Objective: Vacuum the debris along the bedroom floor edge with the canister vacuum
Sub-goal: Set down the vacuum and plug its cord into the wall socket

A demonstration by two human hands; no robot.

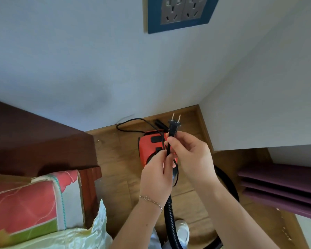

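A red plastic canister vacuum (pixel 149 146) sits on the wooden plank floor (pixel 115 168), in the corner where two white walls meet. Directly above it, both hands hold its power lead. The right hand (pixel 192 157) has its grip closed on the black two-pin plug (pixel 174 125), thumb and fingertips pinching the plug body, the metal pins pointing up and away from the vacuum. The left hand (pixel 156 177), with a thin gold bracelet (pixel 151 201) at the wrist, pinches the thin black cord (pixel 129 123) just below the plug. The rest of the cord loops over the floor behind the vacuum. A black ribbed hose (pixel 171 218) runs from the vacuum's near side toward the person, passing a white shoe (pixel 183 229). High on the wall beyond the vacuum is a grey double socket in a blue frame (pixel 180 10). Left of the vacuum stands a dark wooden bed frame (pixel 34 137) with pink patterned bedding (pixel 25 203); to its right hangs a purple pleated curtain (pixel 280 186).
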